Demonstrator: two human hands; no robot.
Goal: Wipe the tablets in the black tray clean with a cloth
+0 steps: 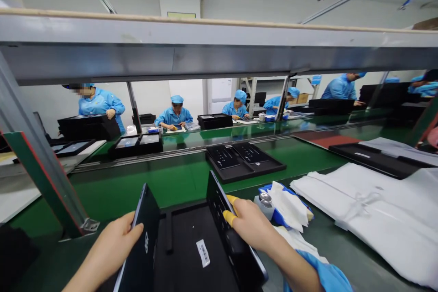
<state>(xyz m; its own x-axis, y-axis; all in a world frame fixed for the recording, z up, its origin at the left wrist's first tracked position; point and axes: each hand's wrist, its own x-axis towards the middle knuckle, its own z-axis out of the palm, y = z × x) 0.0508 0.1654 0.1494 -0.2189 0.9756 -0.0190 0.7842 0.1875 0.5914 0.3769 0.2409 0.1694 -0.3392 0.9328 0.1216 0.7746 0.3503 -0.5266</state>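
My left hand [114, 244] grips the upper edge of a thin black panel [142, 242] standing on edge at the left side of a black tray [186, 248]. My right hand [249, 223], with yellow finger cots on two fingertips, holds a second black panel [219, 203] tilted upright at the tray's right side. A white barcode label [203, 252] lies on the dark surface between the two panels. My right sleeve is blue.
A black tray with two dark panels [244, 159] rides the green conveyor [143, 187] ahead. White cloths and a small tin [287, 205] lie right of my hand, with stacked white sheets [372, 210] beyond. A grey shelf beam [205, 50] spans overhead. Several people in blue work opposite.
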